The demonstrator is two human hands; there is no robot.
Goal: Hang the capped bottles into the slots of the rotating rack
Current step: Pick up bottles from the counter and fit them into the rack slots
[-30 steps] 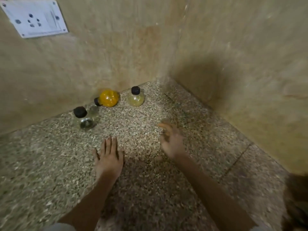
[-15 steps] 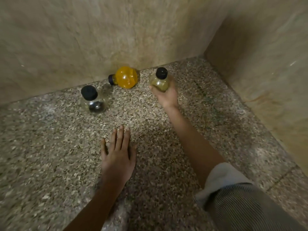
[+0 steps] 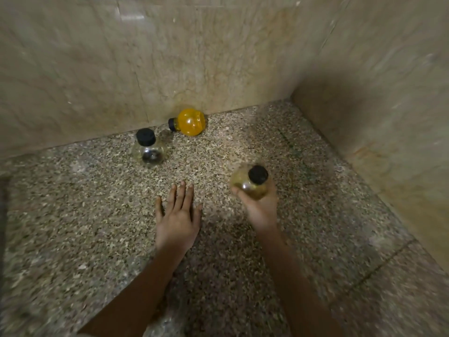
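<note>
My right hand (image 3: 261, 210) grips a small pale yellow bottle (image 3: 249, 184) with a black cap, lifted off the speckled floor (image 3: 73, 239). Flat on that floor, palm down with fingers apart, lies my left hand (image 3: 177, 217), holding nothing. A clear bottle (image 3: 148, 149) with a black cap stands upright near the back wall. To its right an orange bottle (image 3: 189, 121) lies on its side against the wall, its black cap pointing left. No rack is in view.
Marbled beige walls (image 3: 218, 57) meet in a corner at the back right and close off the floor on two sides. A dark edge (image 3: 3, 215) shows at the far left. A floor joint (image 3: 379, 263) runs across the lower right.
My right hand reached to the pale yellow bottle by the wall, took hold of it and drew it back toward me. My left hand stayed flat on the floor.
</note>
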